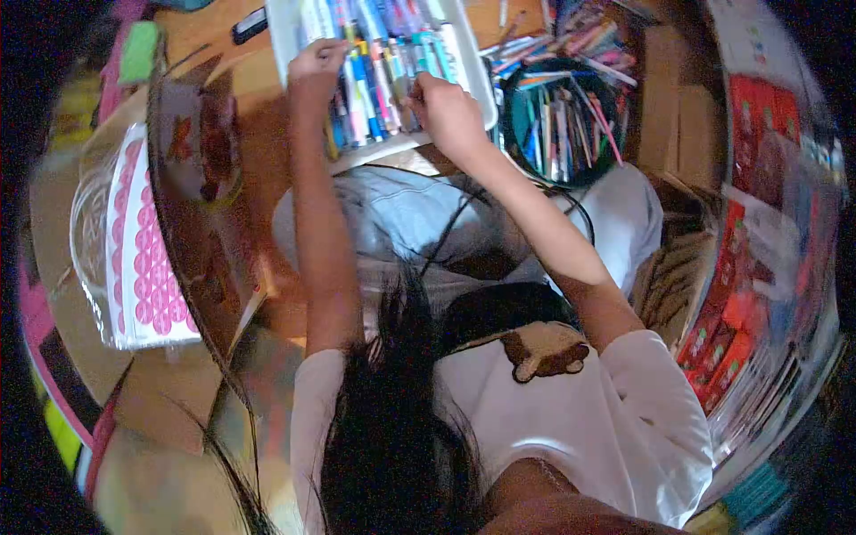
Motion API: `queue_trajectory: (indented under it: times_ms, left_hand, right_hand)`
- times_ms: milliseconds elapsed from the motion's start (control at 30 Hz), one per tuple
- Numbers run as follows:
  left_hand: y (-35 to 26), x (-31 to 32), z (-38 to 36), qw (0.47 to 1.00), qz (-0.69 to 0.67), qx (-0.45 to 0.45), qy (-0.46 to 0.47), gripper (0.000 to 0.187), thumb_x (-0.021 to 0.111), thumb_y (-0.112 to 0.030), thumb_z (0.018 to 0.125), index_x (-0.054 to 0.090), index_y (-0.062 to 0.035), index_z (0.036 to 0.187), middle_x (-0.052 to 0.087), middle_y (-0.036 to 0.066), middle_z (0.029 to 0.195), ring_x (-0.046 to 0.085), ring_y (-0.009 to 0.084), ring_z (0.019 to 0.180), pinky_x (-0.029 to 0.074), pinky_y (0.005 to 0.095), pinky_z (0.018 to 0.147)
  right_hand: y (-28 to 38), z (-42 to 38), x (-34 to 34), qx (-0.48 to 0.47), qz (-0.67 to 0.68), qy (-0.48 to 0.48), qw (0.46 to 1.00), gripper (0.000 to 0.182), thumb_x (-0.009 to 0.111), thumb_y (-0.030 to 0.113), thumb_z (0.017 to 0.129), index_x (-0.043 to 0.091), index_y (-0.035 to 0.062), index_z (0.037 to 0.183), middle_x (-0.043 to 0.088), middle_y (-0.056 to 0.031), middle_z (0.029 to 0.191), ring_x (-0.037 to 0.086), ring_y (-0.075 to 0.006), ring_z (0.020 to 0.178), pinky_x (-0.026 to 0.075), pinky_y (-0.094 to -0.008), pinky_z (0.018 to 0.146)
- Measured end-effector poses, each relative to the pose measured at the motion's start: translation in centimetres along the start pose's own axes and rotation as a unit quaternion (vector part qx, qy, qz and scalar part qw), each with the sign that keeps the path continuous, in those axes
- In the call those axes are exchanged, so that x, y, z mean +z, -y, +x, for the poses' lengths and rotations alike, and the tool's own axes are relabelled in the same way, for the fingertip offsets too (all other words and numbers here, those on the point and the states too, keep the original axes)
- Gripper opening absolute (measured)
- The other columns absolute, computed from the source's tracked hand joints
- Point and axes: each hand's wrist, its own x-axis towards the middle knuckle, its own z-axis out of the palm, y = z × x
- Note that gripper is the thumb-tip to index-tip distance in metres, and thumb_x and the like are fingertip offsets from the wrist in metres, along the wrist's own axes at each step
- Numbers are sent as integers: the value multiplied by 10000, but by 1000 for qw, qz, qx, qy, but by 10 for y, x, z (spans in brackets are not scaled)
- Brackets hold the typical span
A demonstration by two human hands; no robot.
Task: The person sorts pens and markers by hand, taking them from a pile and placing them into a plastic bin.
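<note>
A white tray (484, 85) full of pens and markers (379, 94) lies at the top centre. Over its left side is my left hand (318, 62), fingers bent together at the pens; what they hold, if anything, is too small to tell. My right hand (446, 111) is closed over the right part of the pens, its fingertips against them, and its grip is hidden by the hand itself. Just right of the tray stands a dark round basket (515, 147) holding pencils and pens (566, 134).
Loose pencils (597, 45) lie behind the basket. At the left is a plastic-wrapped sheet with pink round stickers (160, 276). Red packages (713, 348) stand along the right. A small black object (250, 27) lies left of the tray. Cardboard (673, 107) is beside the basket.
</note>
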Motion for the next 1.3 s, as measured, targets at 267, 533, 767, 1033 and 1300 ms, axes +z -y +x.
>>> queue_trajectory:
  times_ms: [267,533,767,1033,1300]
  left_hand:
    - [0,-4,7,1000,12,27,-4,232,605,-255,781,652,-75,919,650,96,783,615,132,697,469,248,647]
    - [6,-3,8,999,15,35,-19,268,599,-271,790,643,-42,922,650,102,776,619,138,695,475,254,661]
    - [5,-2,7,999,-6,39,-23,251,596,-271,797,645,-59,922,654,93,775,622,133,697,472,256,653]
    - [12,-2,5,999,8,19,-24,215,576,-238,812,647,-68,923,644,61,741,585,106,642,463,251,622]
    - [-81,32,-63,973,-143,123,131,240,580,-229,810,634,-38,945,641,64,860,573,122,745,461,250,678]
  right_hand:
    - [-166,-65,-89,216,-147,0,965,431,566,412,780,573,0,906,602,-218,758,593,-367,731,468,-437,638]
    - [-187,-75,-50,156,-239,61,956,573,657,400,699,510,-107,923,550,-261,936,563,-366,859,473,-424,716]
    - [-198,-81,-45,141,-160,28,977,377,688,221,686,526,-51,891,575,-247,768,570,-399,743,473,-445,687]
    - [-185,-81,-73,209,269,37,940,264,581,244,823,505,19,939,580,-55,775,555,-139,649,456,-261,617]
    - [-105,-80,-96,223,587,99,771,176,549,211,858,517,38,848,561,-23,743,529,-109,670,453,-255,608]
